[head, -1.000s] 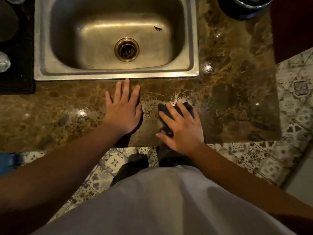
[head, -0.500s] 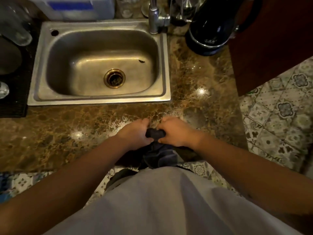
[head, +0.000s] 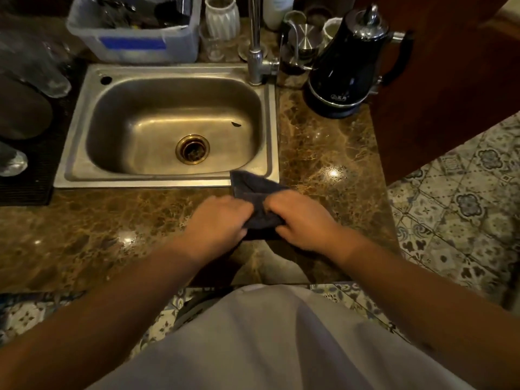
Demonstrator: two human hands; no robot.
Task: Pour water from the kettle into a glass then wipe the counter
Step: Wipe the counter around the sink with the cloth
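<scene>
Fingers (head: 239, 211) of the left hand (head: 216, 223) and of the right hand (head: 302, 223) curled tight on a dark cloth (head: 254, 192), bunched between the two hands over the marbled bench (head: 98, 235), one corner spread forward onto the front right rim of the steel sink (head: 270, 122). Further out, at the back right of the bench beside the tap (head: 256, 52), stood upright the black kettle (head: 346, 66); behind the sink, just left of the tap, a clear glass (head: 211, 46).
</scene>
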